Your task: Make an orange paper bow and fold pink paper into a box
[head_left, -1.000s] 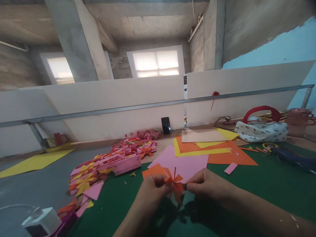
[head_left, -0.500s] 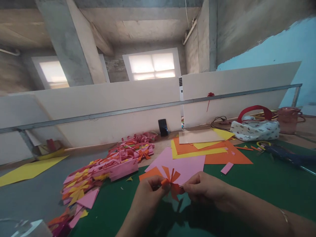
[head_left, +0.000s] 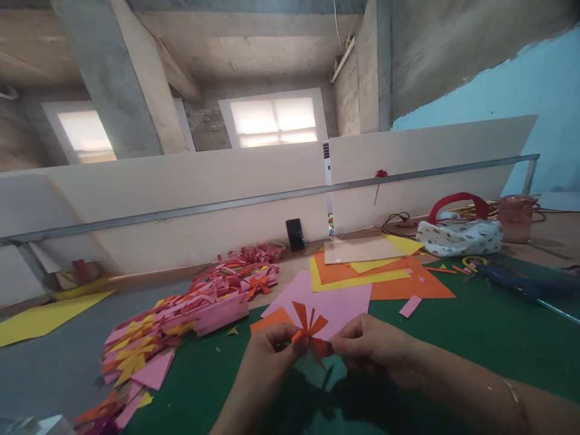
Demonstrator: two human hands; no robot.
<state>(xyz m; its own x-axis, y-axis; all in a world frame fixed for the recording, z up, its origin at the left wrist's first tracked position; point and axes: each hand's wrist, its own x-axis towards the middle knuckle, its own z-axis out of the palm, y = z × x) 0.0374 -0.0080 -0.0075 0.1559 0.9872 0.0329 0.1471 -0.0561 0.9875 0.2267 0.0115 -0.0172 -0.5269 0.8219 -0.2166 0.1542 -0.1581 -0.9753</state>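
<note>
An orange paper bow (head_left: pixel 312 329) with several pointed petals is held up over the green mat (head_left: pixel 190 386). My left hand (head_left: pixel 276 353) pinches it on its left side between thumb and fingers. From the right, my right hand (head_left: pixel 374 341) is closed in a pinch at the bow's lower right petal; whether a thin tool is also in those fingers I cannot tell. Just behind my hands lie a pink sheet (head_left: pixel 326 302) and a small orange sheet (head_left: pixel 274 318).
On the left is a long pile of pink, orange and yellow cut pieces (head_left: pixel 226 284). Orange sheets (head_left: pixel 421 281) and a pale board (head_left: pixel 362 249) lie ahead. At right are a glue gun (head_left: pixel 516 279), a fabric basket (head_left: pixel 460 238) and a pink jug (head_left: pixel 517 217). A phone (head_left: pixel 295 234) leans on the panel.
The view has shifted slightly, so the background sits further left. The bow has turned a little in my fingers, and my right fingertips are a bit closer to it.
</note>
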